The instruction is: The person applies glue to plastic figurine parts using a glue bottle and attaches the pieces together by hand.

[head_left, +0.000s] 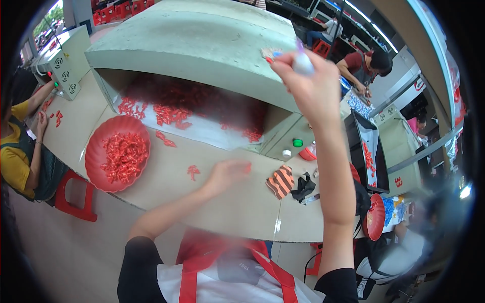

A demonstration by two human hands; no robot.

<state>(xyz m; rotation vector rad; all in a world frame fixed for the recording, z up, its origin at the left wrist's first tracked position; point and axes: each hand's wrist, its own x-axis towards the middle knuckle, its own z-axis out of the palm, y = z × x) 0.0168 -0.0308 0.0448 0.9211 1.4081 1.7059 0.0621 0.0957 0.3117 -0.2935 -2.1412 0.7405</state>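
My right hand (316, 88) is raised over the top right of the pale green machine (202, 33), its fingers closed round a small white bottle (303, 64) with a purple tip. Just above the table, my left hand (228, 174) is smeared by motion, with a spot of red at its fingertips that I cannot make out. To its left lies a small red plastic piece (193, 172). Farther back, another red piece (166, 140) rests by the machine's opening. Several red pieces (169, 115) are spread on a white sheet inside it.
A red scalloped bowl (93, 156) heaped with red pieces stands at the left. An orange-and-black striped cloth (281, 182) and a crumpled black cloth (303, 186) lie at the right. A black tray (381, 164) holds more red pieces. Co-workers sit at the left and far right.
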